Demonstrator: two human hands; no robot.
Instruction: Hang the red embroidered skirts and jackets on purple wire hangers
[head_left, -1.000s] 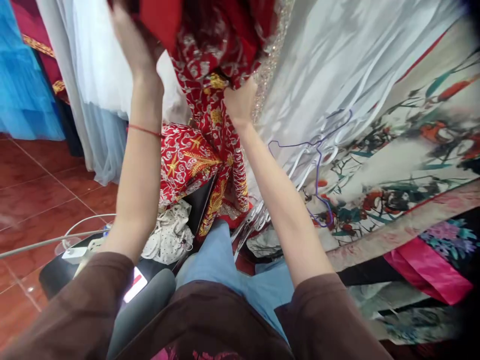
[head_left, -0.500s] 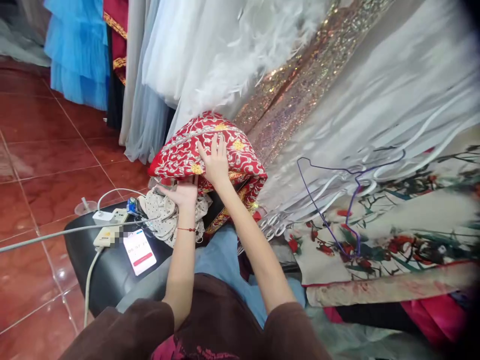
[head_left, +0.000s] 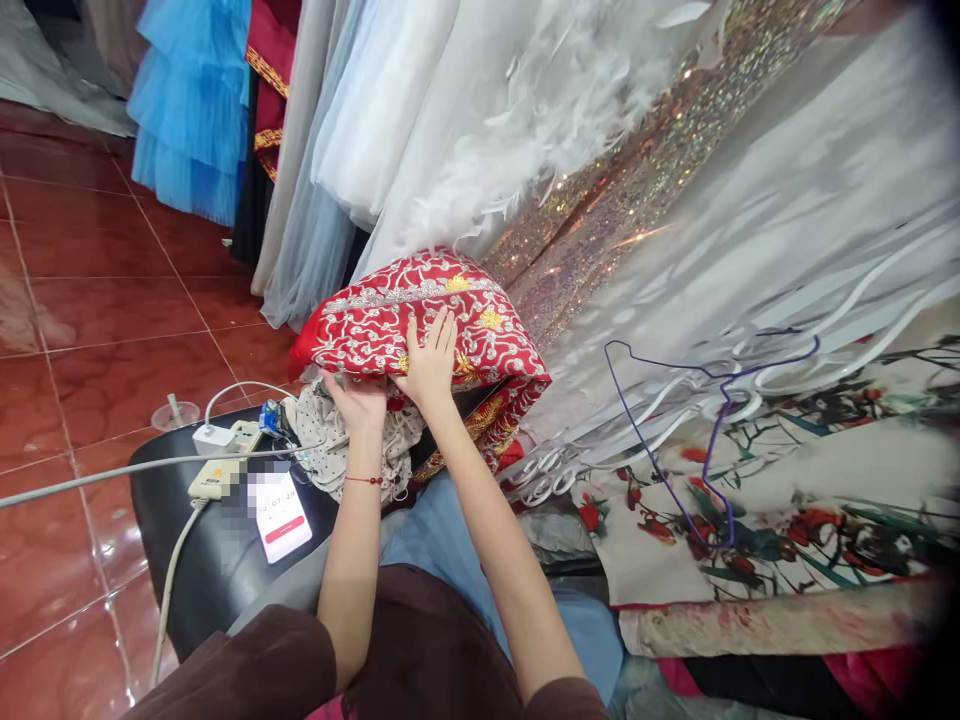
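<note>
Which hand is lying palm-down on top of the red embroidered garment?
The right hand, laid on the red garment. The left hand, with the red bracelet, is palm-up at its near edge.

Blue tulle skirt (head_left: 191, 110), lit phone (head_left: 285, 535)

- One left hand (head_left: 358, 403) and one right hand (head_left: 430, 362), two in all
- One red embroidered garment (head_left: 397, 310)
- One red string bracelet (head_left: 364, 480)
- One polka-dot cloth (head_left: 319, 430)
- One smartphone (head_left: 286, 525)
- One power strip (head_left: 214, 480)
- One white plug-in charger (head_left: 213, 440)
- One black padded seat (head_left: 187, 555)
- One purple wire hanger (head_left: 707, 465)
- White hangers (head_left: 847, 280), several, too overlapped to count
- One blue tiered tulle skirt (head_left: 191, 115)
- One sequined garment (head_left: 652, 165)
- One floral-printed garment (head_left: 660, 560)
</note>
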